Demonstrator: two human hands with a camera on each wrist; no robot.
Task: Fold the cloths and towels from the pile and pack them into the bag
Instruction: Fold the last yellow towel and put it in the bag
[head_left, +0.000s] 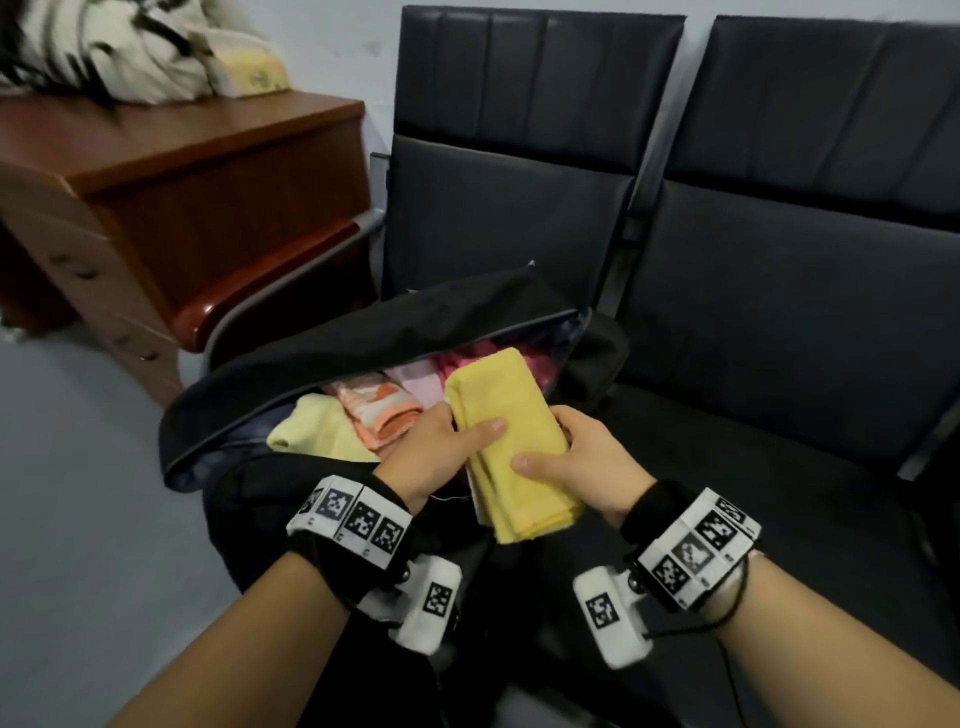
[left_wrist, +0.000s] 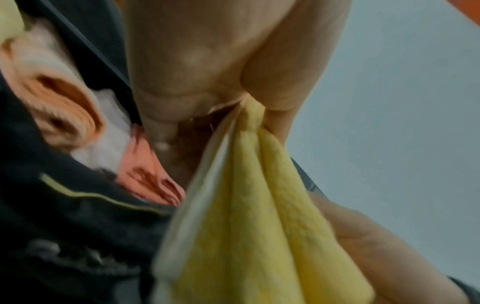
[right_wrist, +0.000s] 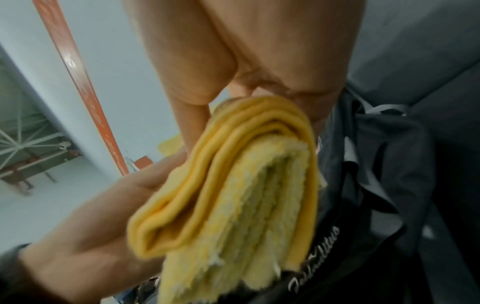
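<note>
A folded yellow towel (head_left: 511, 441) is held between both hands just above the open black bag (head_left: 322, 353). My left hand (head_left: 441, 452) grips its left edge, thumb on top. My right hand (head_left: 576, 457) grips the right edge, thumb across the top. The left wrist view shows the yellow towel (left_wrist: 254, 216) pinched between thumb and fingers; the right wrist view shows its stacked layers (right_wrist: 233, 195). Inside the bag lie a pale yellow cloth (head_left: 317, 431), an orange and white towel (head_left: 379, 410), a pink cloth (head_left: 415, 384) and a red one (head_left: 498, 353).
The bag sits on the left seat of a row of black padded chairs (head_left: 779, 291). A brown wooden desk (head_left: 171, 171) stands to the left, with a striped cloth (head_left: 104, 52) and a yellow item (head_left: 249, 73) on top. Grey floor (head_left: 67, 493) lies at left.
</note>
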